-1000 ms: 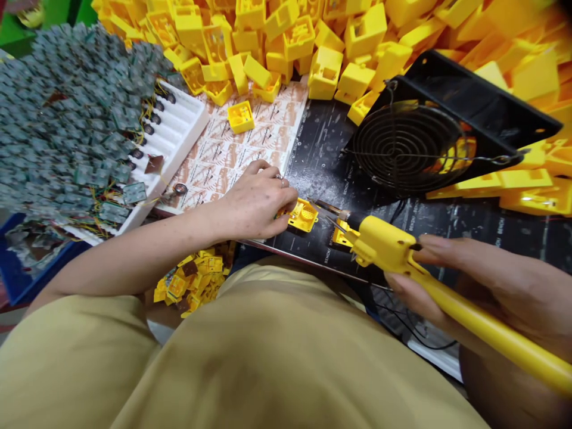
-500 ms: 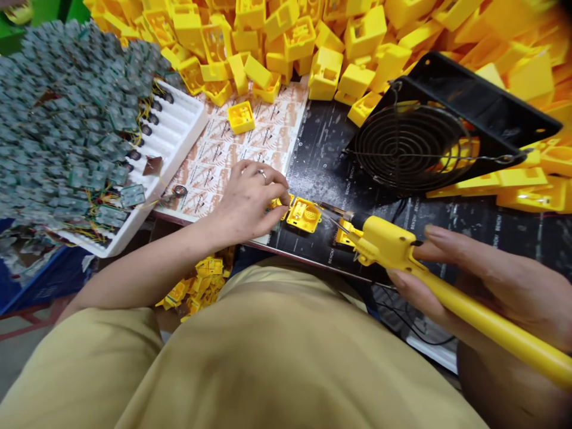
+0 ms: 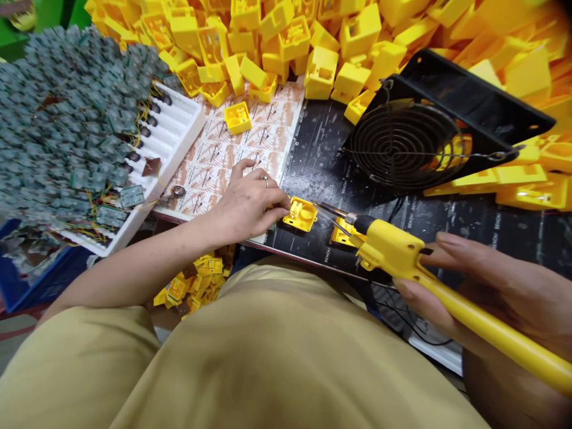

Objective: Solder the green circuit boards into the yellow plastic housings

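Observation:
My right hand (image 3: 491,298) is wrapped round the long yellow handle of a soldering gun (image 3: 393,247). Its metal tip and a thin guide point left, close to the right edge of a small open yellow plastic casing (image 3: 300,214) on the bench. At that casing's left edge, my left hand (image 3: 254,202) has thumb and forefinger pinched together, seemingly on the rim; the fingertips partly hide the contact. Another yellow casing (image 3: 342,233) lies behind the front of the soldering gun, partly covered by it.
A black fan (image 3: 402,146) with a wire guard stands at the right. Yellow housings (image 3: 322,71) are heaped along the back. On the left, a white foam tray (image 3: 179,140) bears many grey wired parts (image 3: 67,119). More yellow pieces (image 3: 196,280) lie below the bench edge.
My left hand has shifted slightly, its forefinger lifted more, and now covers the yellow piece left of the casing. The soldering gun has moved slightly right relative to the casing.

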Motion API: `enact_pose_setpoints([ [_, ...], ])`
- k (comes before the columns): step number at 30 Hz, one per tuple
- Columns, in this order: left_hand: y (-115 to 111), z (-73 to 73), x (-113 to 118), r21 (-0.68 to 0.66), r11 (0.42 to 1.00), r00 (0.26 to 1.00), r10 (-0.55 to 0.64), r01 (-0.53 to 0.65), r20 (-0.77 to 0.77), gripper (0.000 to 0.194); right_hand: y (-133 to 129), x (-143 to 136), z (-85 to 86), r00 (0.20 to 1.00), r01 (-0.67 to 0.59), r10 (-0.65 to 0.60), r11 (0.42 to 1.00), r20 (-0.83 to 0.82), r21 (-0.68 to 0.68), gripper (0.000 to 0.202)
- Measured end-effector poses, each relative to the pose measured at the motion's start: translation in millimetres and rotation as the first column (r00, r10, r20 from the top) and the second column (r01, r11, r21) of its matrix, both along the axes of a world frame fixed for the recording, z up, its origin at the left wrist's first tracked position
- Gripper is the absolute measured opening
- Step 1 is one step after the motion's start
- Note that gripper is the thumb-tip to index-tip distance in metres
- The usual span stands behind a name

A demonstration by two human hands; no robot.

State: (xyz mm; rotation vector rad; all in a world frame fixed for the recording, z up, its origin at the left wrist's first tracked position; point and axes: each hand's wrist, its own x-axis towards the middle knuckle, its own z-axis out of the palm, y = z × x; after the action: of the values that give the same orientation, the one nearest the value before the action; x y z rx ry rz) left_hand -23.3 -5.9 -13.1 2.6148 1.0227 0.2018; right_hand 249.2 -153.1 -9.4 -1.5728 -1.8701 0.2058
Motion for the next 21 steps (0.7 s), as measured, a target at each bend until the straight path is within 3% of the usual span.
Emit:
enact_pose_setpoints([
  [3,1.4,2.9,0.7,-0.054,0.998,1.000,0.018,-0.018,-0.003,0.016,-0.3,-9.5,13.9,0.996,-0.016,0.010,0.998,-0.092,-0.064,0.037],
  [9,0.4,2.3,5.5,-0.037,0.999,0.997,-0.019,0.016,-0.073,0.019,12.0,-5.4,12.9,0.934,-0.349,0.344,0.937,-0.099,-0.034,0.013],
  [11,0.8,2.5,6.1,-0.033,0.999,0.995,-0.041,0.038,-0.088,0.019,16.7,-4.5,10.6,0.919,-0.389,0.389,0.921,-0.058,0.024,0.004],
  [17,2.6,5.8,7.7,-0.038,0.997,0.988,-0.068,0.064,-0.139,0.022,30.7,-15.0,13.9,0.907,-0.418,0.409,0.904,0.099,0.090,0.017],
  [21,4.1,4.7,8.3,-0.016,0.996,0.987,-0.090,0.089,-0.133,0.022,35.2,-16.0,15.0,0.870,-0.491,0.474,0.860,0.136,0.143,0.011],
])
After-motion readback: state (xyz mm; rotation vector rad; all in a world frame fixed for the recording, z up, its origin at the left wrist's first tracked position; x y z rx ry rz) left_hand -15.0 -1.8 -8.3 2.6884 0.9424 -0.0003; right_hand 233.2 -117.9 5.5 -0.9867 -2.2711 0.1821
